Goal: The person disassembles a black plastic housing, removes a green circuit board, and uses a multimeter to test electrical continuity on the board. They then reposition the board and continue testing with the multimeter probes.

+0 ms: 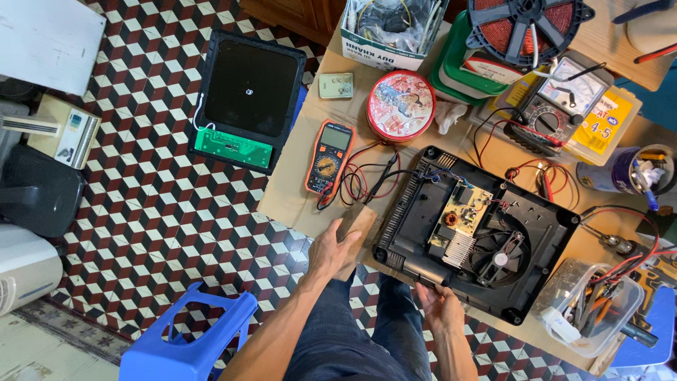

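An open black induction cooker housing [543, 233] lies on the table, showing a circuit board [462, 212], a heat sink and a fan [499, 257]. My right hand [438, 305] grips the housing's near edge. My left hand [330, 252] is closed on a brown wooden block [358, 220] at the table's near edge, just left of the housing. An orange digital multimeter [329, 156] lies beyond the block, its red and black leads trailing toward the housing.
On the table are a round red tin [400, 106], an analog meter [558, 104], a copper coil [525, 22], a box of wires [391, 28] and a clear tool box [591, 310]. The cooker's glass top [247, 88] and a blue stool [189, 340] stand on the tiled floor.
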